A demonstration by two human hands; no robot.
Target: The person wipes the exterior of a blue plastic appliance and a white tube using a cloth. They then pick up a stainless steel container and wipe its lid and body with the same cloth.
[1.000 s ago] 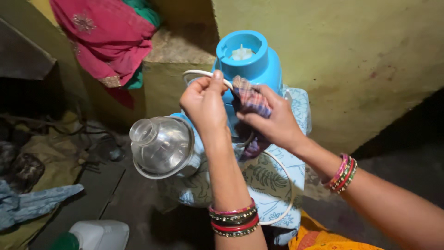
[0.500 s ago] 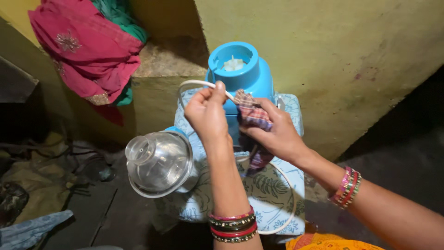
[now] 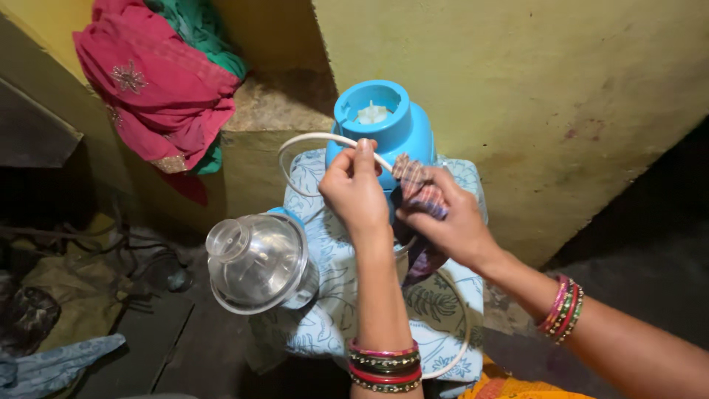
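A blue blender base [image 3: 384, 125] stands on a surface draped with a blue-and-white patterned cloth [image 3: 332, 295]. My left hand [image 3: 356, 188] pinches the white power cord [image 3: 310, 140], which loops out to the left of the base. My right hand [image 3: 447, 214] grips a small checked rag [image 3: 417, 185] wrapped around the same cord, just right of my left fingers. A clear plastic blender jar [image 3: 258, 258] lies on its side to the left of my arms.
A yellow wall [image 3: 517, 89] rises behind the base. Pink and green garments [image 3: 159, 81] hang over a ledge [image 3: 277, 107] at the upper left. Dark clutter and cloths [image 3: 44, 295] lie on the floor at left.
Both hands have shifted slightly right and down along the cord, with the rag still around it. The camera view has moved a little.
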